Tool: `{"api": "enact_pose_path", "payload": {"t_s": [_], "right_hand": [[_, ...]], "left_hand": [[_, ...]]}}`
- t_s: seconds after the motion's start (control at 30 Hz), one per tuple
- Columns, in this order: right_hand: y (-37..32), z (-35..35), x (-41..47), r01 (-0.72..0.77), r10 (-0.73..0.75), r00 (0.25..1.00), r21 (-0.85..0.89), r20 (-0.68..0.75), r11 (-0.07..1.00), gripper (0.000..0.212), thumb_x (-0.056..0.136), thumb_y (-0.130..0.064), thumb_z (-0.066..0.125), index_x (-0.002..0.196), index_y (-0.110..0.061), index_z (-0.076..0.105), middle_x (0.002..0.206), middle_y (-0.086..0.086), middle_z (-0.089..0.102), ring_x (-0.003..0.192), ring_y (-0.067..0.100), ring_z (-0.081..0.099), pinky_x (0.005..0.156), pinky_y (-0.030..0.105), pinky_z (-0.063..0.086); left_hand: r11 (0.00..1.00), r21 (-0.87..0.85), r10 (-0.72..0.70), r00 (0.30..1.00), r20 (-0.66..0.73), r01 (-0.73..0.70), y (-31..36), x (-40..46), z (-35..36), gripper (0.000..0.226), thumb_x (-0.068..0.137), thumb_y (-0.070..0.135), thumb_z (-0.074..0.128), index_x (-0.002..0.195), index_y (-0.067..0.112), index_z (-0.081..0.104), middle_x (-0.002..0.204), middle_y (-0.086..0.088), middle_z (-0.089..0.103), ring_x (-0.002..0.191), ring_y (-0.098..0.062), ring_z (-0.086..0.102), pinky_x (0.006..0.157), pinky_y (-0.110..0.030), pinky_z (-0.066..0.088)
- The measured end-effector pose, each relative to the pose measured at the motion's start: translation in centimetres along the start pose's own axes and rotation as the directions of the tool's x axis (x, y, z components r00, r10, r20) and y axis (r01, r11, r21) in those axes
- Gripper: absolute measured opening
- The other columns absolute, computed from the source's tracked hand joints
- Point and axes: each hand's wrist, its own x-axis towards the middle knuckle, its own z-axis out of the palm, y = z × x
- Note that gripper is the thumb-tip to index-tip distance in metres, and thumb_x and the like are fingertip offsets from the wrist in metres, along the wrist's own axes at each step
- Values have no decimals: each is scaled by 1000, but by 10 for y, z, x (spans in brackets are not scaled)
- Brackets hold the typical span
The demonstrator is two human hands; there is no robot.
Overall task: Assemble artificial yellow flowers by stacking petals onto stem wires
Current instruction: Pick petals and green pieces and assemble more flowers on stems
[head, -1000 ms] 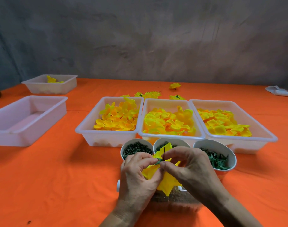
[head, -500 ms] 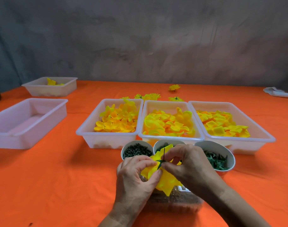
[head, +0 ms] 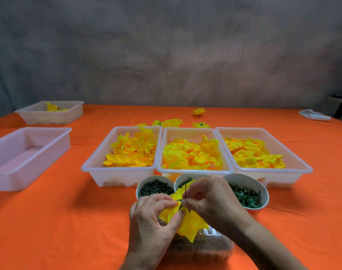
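wall (head: 166,55): mottled grey, plain | table (head: 49,221): orange cloth | light: even

Orange tablecloth (head: 68,221): matt cloth, smooth. Petal trays (head: 123,178) behind hands: translucent white plastic, slight sheen. Yellow petals (head: 187,221) held over tablecloth: matt fabric-like. Cups (head: 141,189) before trays: white, smooth. Wall (head: 166,55) behind tablecloth: grey, rough, mottled.

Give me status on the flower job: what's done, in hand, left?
Done: a few finished flowers lie behind the trays. In hand: left hand grips yellow petals while right hand pinches the green piece on the wire. Left: three trays hold loose petals, so plenty remains.
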Motion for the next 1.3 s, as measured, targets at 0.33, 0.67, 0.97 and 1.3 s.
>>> {"api": "enact_pose_path", "payload": {"t_s": [0.33, 0.67, 0.97, 1.3], "right_hand": [[0, -3, 1, -13, 12, 999, 21, 44, 1000, 11, 75, -27, 76, 68, -19, 74, 63, -4, 67, 61, 9, 61, 60, 24, 47], [2, -5, 1, 14, -16, 997, 25, 81, 1000, 13, 76, -27, 76, 67, -17, 72, 61, -3, 66, 57, 3, 56, 57, 22, 43], [6, -12, 2, -91, 58, 982, 183, 178, 979, 7, 78, -17, 75, 79, -23, 77, 68, -12, 70, 65, -7, 62, 56, 9, 43], [7, -8, 4, -95, 64, 984, 179, 169, 979, 8, 77, -15, 75, 76, -23, 77, 62, -15, 67, 61, -9, 60, 53, 9, 41]], "left_hand": [[1000, 12, 15, 1000, 4, -15, 1, 0, -1, 20, 61, 47, 72, 74, 32, 75, 84, 17, 68, 87, 1, 54, 65, -53, 51], [999, 43, 22, 1000, -11, -21, 6, 1, -2, 27, 62, 54, 72, 73, 30, 74, 82, 16, 67, 87, -2, 57, 73, -50, 51], [990, -70, -121, 992, -32, 119, 11, -1, 0, 10, 72, 27, 81, 67, 29, 72, 95, 13, 65, 102, -5, 54, 83, -51, 49], [962, -71, -261, 964, 54, 264, 20, 7, 1, 17, 71, 16, 80, 62, 27, 71, 114, 19, 56, 116, -2, 41, 100, -42, 42]]}}
